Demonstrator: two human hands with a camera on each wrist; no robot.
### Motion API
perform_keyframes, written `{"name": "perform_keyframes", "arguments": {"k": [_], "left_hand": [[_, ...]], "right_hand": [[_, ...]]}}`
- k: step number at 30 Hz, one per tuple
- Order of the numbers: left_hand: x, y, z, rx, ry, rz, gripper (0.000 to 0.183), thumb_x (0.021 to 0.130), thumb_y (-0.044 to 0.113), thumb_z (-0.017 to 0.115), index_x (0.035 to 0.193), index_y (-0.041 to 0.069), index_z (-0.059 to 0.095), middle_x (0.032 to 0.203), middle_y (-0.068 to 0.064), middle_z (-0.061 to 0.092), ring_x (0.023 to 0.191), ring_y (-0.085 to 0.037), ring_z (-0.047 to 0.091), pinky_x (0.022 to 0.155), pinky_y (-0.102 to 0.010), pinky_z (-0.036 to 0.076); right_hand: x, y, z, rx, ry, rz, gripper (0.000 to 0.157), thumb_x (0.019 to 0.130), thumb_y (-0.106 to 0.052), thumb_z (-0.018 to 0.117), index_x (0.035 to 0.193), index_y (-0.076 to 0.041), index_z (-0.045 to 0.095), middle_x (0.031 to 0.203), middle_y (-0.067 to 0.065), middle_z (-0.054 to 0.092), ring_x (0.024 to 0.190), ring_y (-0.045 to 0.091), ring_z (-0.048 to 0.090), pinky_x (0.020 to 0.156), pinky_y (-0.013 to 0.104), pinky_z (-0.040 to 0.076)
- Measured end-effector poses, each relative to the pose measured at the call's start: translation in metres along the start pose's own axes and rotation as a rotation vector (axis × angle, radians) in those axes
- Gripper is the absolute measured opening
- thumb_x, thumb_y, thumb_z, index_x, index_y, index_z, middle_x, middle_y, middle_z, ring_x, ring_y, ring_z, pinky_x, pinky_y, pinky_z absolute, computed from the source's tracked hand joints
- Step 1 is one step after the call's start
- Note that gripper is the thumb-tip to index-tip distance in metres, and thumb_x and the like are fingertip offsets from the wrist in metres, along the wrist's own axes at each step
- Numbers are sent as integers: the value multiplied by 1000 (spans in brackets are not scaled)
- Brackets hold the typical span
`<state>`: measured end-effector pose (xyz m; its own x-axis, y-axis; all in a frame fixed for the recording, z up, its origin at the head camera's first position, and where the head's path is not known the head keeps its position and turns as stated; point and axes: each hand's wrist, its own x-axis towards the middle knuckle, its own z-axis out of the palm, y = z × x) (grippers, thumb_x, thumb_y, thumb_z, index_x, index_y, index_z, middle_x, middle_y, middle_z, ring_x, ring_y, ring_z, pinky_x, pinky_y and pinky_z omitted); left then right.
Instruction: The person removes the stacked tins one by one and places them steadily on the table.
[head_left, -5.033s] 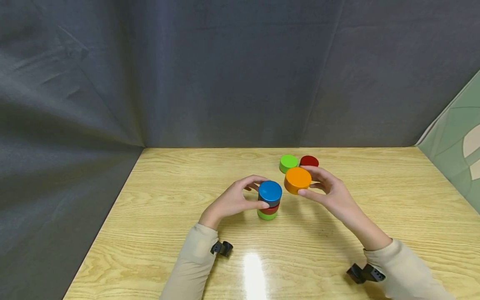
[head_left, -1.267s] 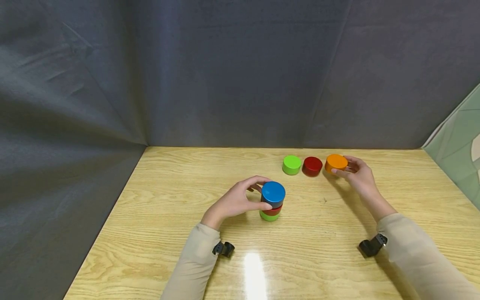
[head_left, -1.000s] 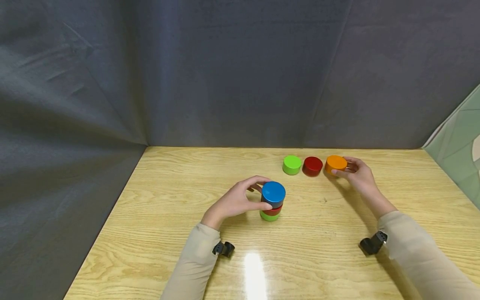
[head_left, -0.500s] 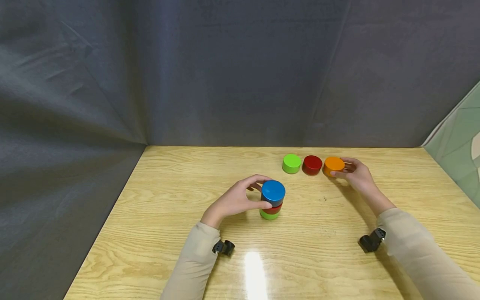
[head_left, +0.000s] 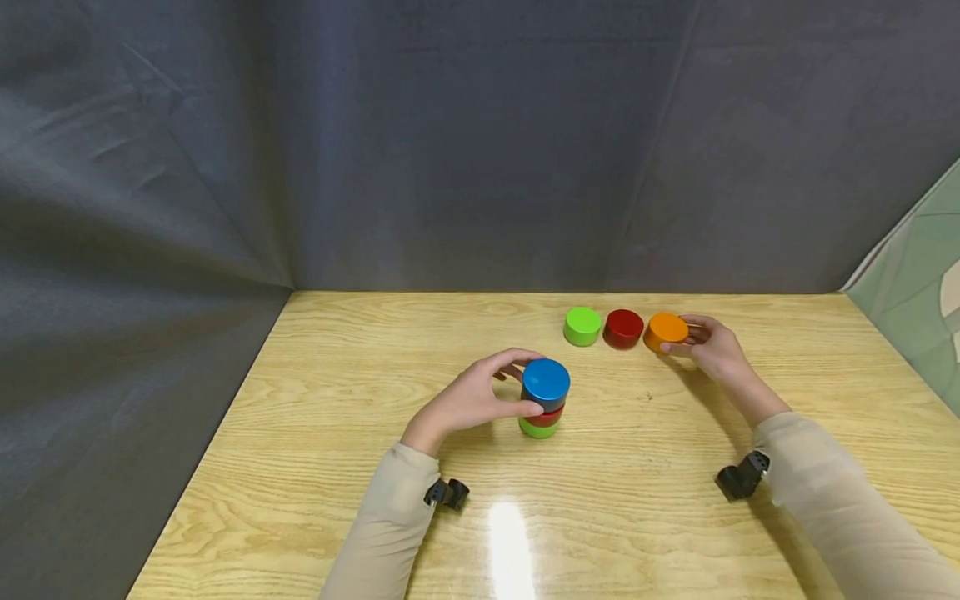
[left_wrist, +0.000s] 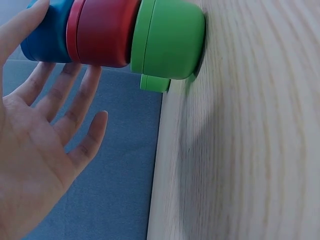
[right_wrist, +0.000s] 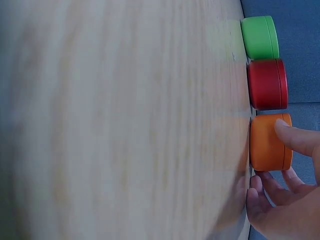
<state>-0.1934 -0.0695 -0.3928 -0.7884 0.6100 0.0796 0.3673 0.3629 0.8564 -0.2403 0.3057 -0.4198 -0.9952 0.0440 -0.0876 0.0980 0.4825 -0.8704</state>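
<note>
A stack of small round lidded tins stands on the table: blue tin on top, red tin in the middle, green tin at the bottom. My left hand holds the blue tin between thumb and fingers; in the left wrist view the little finger hangs free. Farther back to the right, my right hand grips an orange tin, thumb near its lid and fingers at its side. The orange tin rests on the table beside a second red tin, a narrow gap between them.
A second green tin stands left of the back red tin, making a row near the table's far edge. Dark grey fabric rises behind and on the left of the wooden table. A green patterned panel is at the right.
My right hand has carried the orange tin from beside the stack to the right end of the back row, then shifted it slightly left. The left hand has stayed at the blue tin.
</note>
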Motion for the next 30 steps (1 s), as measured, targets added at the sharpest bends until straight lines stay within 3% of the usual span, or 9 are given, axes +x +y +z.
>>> {"name": "perform_keyframes", "arguments": {"k": [4,10,19,24,30], "left_hand": [[0,0,0,2,1,2,62,84,29,81,140,25,54,130,12,57,113,-10,55,102,-42,43],[-1,-1,0,-8,-3,-4,62,84,29,81,139,26,54,130,13,57,114,-11,54,102,-44,43],[0,-1,0,0,-5,-2,63,84,29,81,140,25,53,133,12,56,115,-12,54,103,-42,42],[1,-2,0,-1,-9,-5,64,84,28,82,141,24,53,134,11,55,115,-12,55,103,-42,42],[1,-3,1,-7,-24,-16,66,84,26,82,142,20,51,135,7,56,116,-13,55,104,-44,41]], "right_hand": [[1,0,-1,-11,-5,9,71,94,-12,69,147,14,29,141,38,41,113,24,52,75,3,43],[-1,0,-2,-30,2,10,76,94,-19,71,149,10,28,145,37,37,121,40,45,72,5,40],[-7,-2,-4,11,62,-36,74,95,-22,68,150,8,28,145,34,38,127,44,42,75,4,41],[-12,-5,-5,16,100,-59,72,97,-29,66,149,7,32,145,31,41,125,40,44,75,5,42],[-16,-9,-5,9,141,-90,70,96,-28,67,147,6,35,142,30,44,109,13,50,74,5,45]]}}
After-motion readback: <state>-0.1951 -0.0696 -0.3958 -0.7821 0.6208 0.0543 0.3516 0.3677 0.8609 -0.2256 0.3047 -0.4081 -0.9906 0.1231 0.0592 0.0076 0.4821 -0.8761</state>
